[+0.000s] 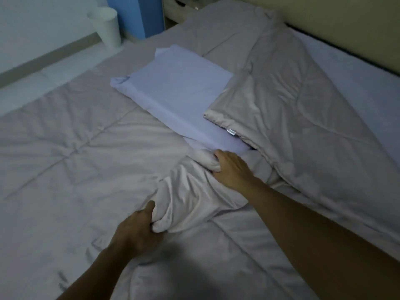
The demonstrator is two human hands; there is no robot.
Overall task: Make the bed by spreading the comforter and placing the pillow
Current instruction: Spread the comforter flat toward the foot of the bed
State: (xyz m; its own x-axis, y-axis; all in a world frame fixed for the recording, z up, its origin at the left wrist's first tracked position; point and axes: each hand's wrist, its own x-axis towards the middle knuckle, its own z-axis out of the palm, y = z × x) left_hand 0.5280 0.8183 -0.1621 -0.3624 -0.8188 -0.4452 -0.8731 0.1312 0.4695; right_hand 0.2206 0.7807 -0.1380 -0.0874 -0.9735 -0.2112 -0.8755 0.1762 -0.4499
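Note:
A pale beige quilted comforter (71, 161) lies over most of the bed, bunched in the middle and folded back on the right. A flat lavender pillow (177, 92) rests on it at centre, its right part under the folded comforter edge. My left hand (138, 229) grips a bunched fold of the comforter near the front. My right hand (231, 167) is closed on another bunch of the comforter just below the pillow's near corner.
A lavender sheet (350, 76) shows along the right side of the bed by the beige wall. A white bin (107, 27) and a blue panel (136, 16) stand on the floor at the far left.

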